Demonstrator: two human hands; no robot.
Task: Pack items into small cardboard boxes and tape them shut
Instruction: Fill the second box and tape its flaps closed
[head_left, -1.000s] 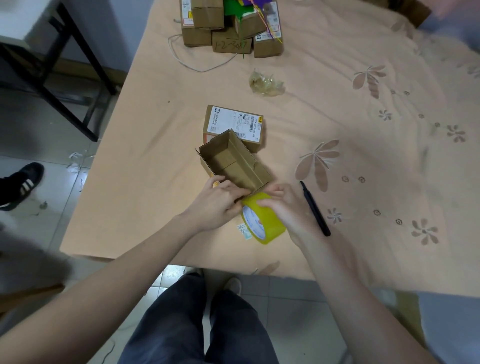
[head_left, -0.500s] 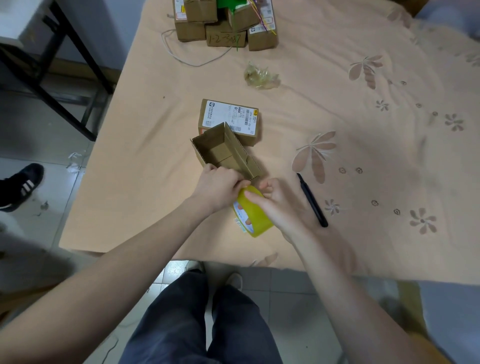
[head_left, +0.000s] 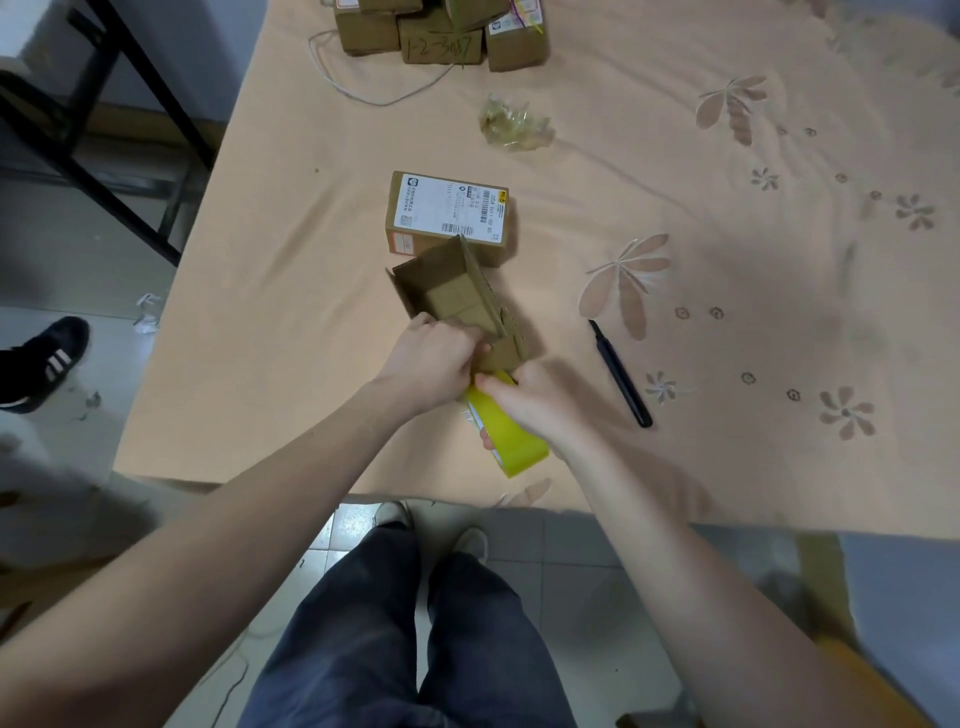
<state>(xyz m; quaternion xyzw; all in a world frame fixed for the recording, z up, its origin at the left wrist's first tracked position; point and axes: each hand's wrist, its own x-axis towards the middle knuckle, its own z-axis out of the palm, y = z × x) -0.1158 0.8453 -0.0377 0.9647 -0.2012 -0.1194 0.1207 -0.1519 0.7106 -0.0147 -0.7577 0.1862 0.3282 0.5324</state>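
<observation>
Open cardboard box (head_left: 457, 301): it lies tilted on the counter (head_left: 727, 291), mouth up and away from you, flaps standing, its near end under both your hands. Judged light and thin-walled; the panels will flex and crease if squeezed mid-wall. Take hold at the corners and folded edges, where the board is stiffest.

Left hand (head_left: 431, 361): its fingers are curled onto the near end of the box and appear to pinch the board there. Right hand (head_left: 535, 402): it is wrapped over the yellow tape roll (head_left: 511, 439), fingertips meeting the left hand at the box's near corner. Whether a tape end is already stuck to the board cannot be told; the contact point is hidden.

The roll is rigid, with a smooth face that is likely slippery; judge a grip through or across the core safer than on the face. Free tape will cling to itself if allowed to go slack.

Edges and room:
- The roll sits close to the counter's near edge; a slip there would likely send it to the floor.
- The labelled sealed box (head_left: 449, 218) stands touching or just behind the open box, limiting any push away from you.
- The black pen-like tool (head_left: 621, 374) lies to your right, apart from the roll.
- Open cloth lies left and far right for turning the box.
</observation>
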